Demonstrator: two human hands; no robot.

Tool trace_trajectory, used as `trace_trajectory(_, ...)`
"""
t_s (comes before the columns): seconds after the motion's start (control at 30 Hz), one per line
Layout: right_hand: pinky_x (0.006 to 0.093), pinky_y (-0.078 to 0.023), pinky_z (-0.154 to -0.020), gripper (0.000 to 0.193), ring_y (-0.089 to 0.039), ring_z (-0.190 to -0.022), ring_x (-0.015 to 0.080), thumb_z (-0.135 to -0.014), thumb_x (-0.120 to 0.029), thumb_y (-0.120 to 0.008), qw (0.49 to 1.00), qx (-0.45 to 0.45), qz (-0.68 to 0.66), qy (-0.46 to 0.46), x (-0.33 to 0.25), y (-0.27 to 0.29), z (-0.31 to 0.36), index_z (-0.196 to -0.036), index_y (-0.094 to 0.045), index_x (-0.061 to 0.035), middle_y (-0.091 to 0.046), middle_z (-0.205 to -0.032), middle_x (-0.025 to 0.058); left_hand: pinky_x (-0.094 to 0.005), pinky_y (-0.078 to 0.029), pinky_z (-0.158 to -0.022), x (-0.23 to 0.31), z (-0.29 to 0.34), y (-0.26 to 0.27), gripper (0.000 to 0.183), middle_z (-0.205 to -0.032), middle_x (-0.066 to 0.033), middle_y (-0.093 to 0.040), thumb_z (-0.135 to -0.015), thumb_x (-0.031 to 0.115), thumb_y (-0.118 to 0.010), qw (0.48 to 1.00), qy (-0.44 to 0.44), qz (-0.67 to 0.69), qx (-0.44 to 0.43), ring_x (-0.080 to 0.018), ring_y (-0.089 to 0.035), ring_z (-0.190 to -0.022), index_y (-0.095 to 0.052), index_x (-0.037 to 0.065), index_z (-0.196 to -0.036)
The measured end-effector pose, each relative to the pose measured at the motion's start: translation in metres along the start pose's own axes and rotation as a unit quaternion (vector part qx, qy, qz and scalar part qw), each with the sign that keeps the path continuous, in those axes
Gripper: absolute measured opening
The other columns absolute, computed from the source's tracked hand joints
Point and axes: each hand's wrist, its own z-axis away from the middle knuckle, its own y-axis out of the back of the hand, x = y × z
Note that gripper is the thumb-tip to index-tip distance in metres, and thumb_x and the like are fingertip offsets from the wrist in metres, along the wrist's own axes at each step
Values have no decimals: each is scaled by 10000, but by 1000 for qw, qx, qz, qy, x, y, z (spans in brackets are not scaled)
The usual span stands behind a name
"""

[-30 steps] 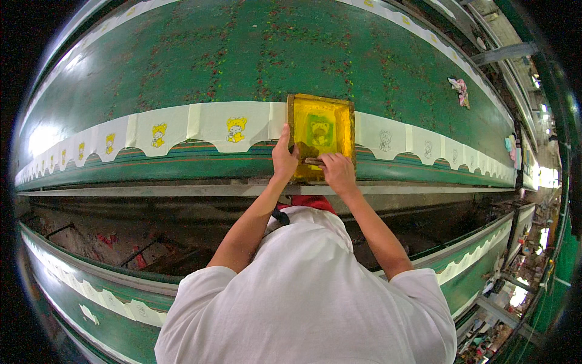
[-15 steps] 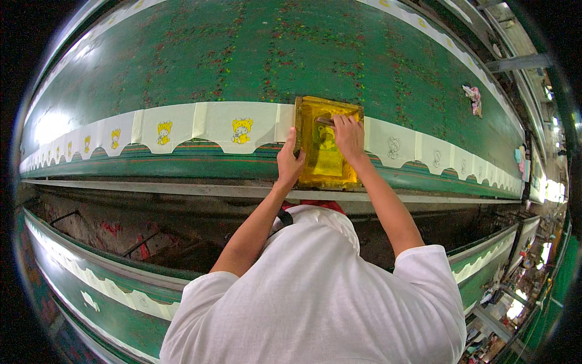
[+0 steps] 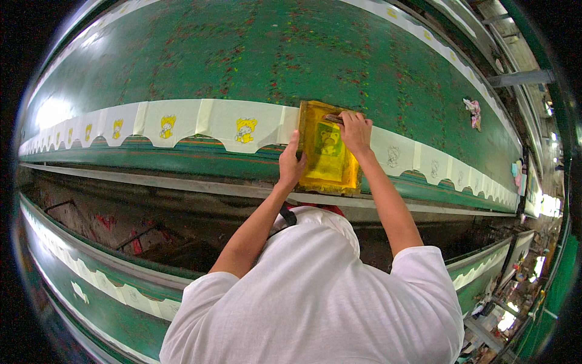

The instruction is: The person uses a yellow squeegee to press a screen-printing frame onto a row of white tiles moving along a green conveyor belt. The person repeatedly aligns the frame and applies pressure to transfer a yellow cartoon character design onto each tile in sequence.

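A screen-printing frame [image 3: 302, 124] with a wooden rim and yellow ink on its mesh lies over the white fabric strip [image 3: 212, 118] on the green table. Through its mesh shows a teddy-like figure. My left hand [image 3: 291, 162] is closed on the frame's left side, thumb and fingers at the rim. Near the frame's far right corner, my right hand [image 3: 356, 130] grips a small squeegee [image 3: 333, 118], held flat across the far end of the mesh. Left of the frame the fabric carries yellow printed figures [image 3: 245, 130]; to the right, only outlined figures [image 3: 393, 156].
The long green table [image 3: 254, 54] is speckled with ink. A pale rail [image 3: 151, 179] runs along its near edge. A crumpled pink and white cloth [image 3: 472, 113] lies at the far right. Behind me stands another green table [image 3: 115, 303] with a similar fabric strip.
My right hand and the squeegee have shifted slightly toward the far end of the frame. My left hand stays at the frame's left side. The whole view has tilted a little.
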Motion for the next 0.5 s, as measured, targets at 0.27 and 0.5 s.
trace_trajectory(0.27,526,-375,-876,299,-674,-1007,252,-897,-304,-824,999,-22,9,31,-21,11,37,-1131,-678,-189,-732,-1072,-5,-471,-534,-1126,-2,-1,-2,891,-1610,-259,-590,-924,0,-783,1000,-15,8,8,-457,-616,-1417,-399,65,-1725)
trace_trajectory(0.5,498,-349,-889,262,-664,-976,229,-902,-281,-807,998,-39,-28,48,-66,47,123,-1093,-688,-147,-725,-1022,6,-463,-589,-1016,-7,-1,-6,897,-1455,-261,-705,-917,-11,-792,1000,5,7,13,-452,-721,-1266,-420,95,-1727)
